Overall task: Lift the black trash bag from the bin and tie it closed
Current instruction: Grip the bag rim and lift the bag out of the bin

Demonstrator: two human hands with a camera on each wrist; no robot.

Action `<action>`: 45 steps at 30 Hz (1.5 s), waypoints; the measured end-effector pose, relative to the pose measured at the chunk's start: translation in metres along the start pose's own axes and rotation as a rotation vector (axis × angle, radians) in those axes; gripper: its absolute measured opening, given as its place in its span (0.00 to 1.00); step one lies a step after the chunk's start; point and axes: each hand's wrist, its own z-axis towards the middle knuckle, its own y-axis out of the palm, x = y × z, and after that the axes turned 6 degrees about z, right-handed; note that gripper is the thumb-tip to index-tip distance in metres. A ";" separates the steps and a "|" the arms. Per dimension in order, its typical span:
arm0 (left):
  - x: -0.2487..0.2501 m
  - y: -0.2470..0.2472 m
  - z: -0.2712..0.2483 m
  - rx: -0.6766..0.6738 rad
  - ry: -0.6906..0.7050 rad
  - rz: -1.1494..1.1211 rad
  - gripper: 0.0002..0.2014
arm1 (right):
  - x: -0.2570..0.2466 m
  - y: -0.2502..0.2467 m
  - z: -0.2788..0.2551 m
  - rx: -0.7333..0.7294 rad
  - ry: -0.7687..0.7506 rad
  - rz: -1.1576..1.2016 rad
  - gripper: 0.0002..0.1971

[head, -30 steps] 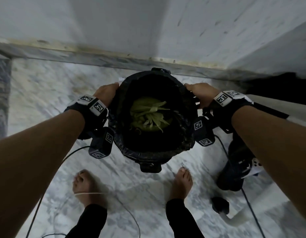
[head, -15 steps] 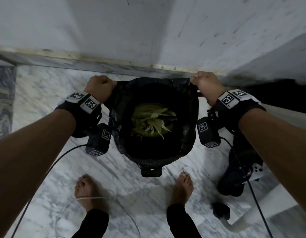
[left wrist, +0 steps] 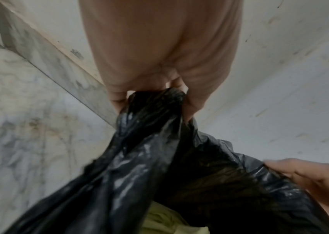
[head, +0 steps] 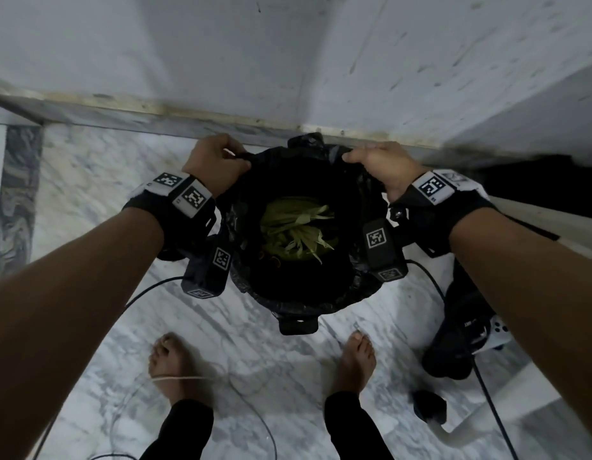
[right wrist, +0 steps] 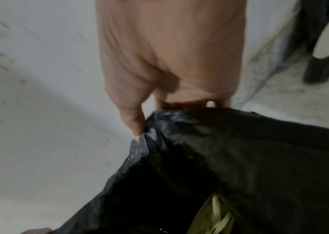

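The black trash bag point(head: 361, 207) hangs open in the black bin point(head: 298, 325) on the marble floor, with yellow-green leafy waste point(head: 296, 234) at its bottom. My left hand point(head: 218, 161) grips a bunched part of the bag's far-left rim; the left wrist view shows its fingers curled round gathered black plastic point(left wrist: 155, 107). At the far-right rim, my right hand point(head: 377, 164) holds the bag edge, and the right wrist view shows its thumb and fingers pinching the plastic point(right wrist: 179, 120). Both hands are raised above the bin, the rim stretched between them.
A wall with a marble skirting point(head: 155, 114) runs just behind the bin. My bare feet point(head: 175, 363) stand close in front of the bin. A black device with a white controller point(head: 467, 330) and cables lies on the floor at right.
Both hands have pulled the bag's rim off the bin's edge, lifted it and moved toward the wall side, bunching the plastic in their fingers.
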 end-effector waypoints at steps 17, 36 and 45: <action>-0.003 -0.012 -0.009 -0.049 0.058 0.142 0.07 | -0.015 -0.007 -0.006 -0.112 -0.355 -0.470 0.18; -0.054 0.006 -0.122 0.182 -0.364 -0.174 0.49 | 0.115 -0.050 -0.112 0.163 0.292 0.143 0.56; -0.061 0.063 -0.154 -0.064 -0.652 -0.481 0.08 | 0.159 0.004 -0.143 0.142 0.466 0.507 0.07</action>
